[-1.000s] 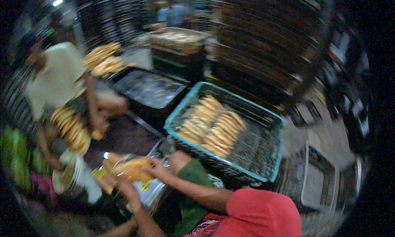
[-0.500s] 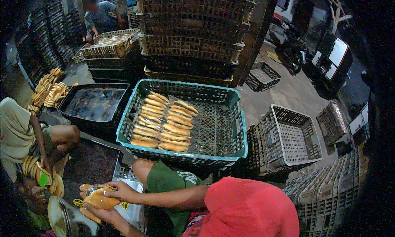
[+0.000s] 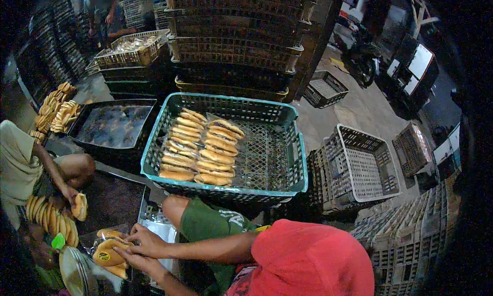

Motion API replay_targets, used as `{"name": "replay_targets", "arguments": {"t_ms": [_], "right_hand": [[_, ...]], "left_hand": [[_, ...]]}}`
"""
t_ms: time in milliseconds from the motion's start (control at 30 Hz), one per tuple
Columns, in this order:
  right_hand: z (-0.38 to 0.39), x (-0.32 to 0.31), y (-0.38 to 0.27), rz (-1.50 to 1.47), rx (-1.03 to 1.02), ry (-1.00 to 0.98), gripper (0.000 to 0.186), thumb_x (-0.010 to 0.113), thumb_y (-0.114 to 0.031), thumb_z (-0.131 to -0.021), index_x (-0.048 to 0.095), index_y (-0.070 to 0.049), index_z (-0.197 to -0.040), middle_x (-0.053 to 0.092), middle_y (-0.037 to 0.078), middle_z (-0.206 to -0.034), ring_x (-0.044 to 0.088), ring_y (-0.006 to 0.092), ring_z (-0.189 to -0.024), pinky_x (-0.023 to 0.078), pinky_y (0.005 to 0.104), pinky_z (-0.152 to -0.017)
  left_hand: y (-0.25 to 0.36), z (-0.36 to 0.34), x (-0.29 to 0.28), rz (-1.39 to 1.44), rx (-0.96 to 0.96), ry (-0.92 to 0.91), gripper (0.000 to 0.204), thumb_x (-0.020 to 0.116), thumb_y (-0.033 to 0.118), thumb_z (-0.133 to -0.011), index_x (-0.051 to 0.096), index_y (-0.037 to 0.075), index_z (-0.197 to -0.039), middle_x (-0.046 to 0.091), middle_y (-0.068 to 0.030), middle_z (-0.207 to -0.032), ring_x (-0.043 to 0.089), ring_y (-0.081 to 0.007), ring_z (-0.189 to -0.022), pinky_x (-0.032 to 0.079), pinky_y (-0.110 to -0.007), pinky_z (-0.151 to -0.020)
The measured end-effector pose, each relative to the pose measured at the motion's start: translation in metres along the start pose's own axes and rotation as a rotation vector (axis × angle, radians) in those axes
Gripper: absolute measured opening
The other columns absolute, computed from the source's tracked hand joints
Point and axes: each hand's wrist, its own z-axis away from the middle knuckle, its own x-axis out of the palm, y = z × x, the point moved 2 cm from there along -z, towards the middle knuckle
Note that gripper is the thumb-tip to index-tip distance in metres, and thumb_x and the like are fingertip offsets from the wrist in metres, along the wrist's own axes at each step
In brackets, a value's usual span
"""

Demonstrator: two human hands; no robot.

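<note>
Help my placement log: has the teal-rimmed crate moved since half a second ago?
No; the teal-rimmed crate keeps its place against the tall crate stack behind it.

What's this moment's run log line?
left hand: holds bagged bread | right hand: holds same | teal crate: two bread rows

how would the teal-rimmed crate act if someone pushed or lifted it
The teal-rimmed crate would probably stay stiff, as its lattice walls look like hard plastic. It may feel heavier toward picture left, where the bread rolls sit in two rows. Those rolls could slide if it is jolted, since they fill only part of it.
</note>
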Motion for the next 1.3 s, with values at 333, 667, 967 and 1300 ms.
{"name": "replay_targets", "arguments": {"t_ms": [333,667,967,1300], "right_hand": [[-0.079,-0.154,-0.024,0.214,0.086,-0.13,0.05,0.076,-0.044,-0.076,0.071,0.0,-0.099,0.072,0.014,-0.081,0.067,0.0241,-0.074,0.054,0.0396,-0.07],[-0.024,-0.492,0.094,1.056,0.601,0.765,0.059,0.071,-0.034,-0.077,0.056,-0.007,-0.128,0.066,0.016,-0.116,0.064,0.0356,-0.102,0.051,0.0417,-0.089],[-0.051,-0.46,0.186,1.376,0.201,0.961,0.044,0.058,-0.039,-0.093,0.061,-0.01,-0.125,0.064,0.016,-0.12,0.06,0.0346,-0.11,0.047,0.0444,-0.096],[-0.158,0.027,0.025,0.791,-0.239,-0.191,0.063,0.07,-0.052,-0.081,0.059,-0.007,-0.123,0.064,0.015,-0.118,0.062,0.0317,-0.109,0.052,0.0421,-0.088]], "left_hand": [[0.001,0.024,0.07,-0.284,-0.09,-0.479,0.041,0.067,0.024,-0.091,0.058,-0.008,-0.114,0.063,-0.015,-0.102,0.057,-0.021,-0.087,0.048,-0.036,-0.078],[-0.021,-0.012,-0.112,-1.426,0.223,-0.433,0.044,0.085,0.022,-0.06,0.07,-0.002,-0.094,0.067,-0.0227,-0.092,0.064,-0.0384,-0.092,0.05,-0.046,-0.08],[0.002,-0.021,-0.102,-1.626,-0.059,-0.425,0.022,0.066,0.029,-0.081,0.069,0.007,-0.085,0.069,-0.0204,-0.094,0.065,-0.0402,-0.089,0.05,-0.048,-0.076],[0.046,-0.027,-0.106,-0.703,-0.109,0.337,0.02,0.053,0.02,-0.097,0.061,0.002,-0.096,0.07,-0.0135,-0.092,0.066,-0.0279,-0.071,0.051,-0.036,-0.066]]}}
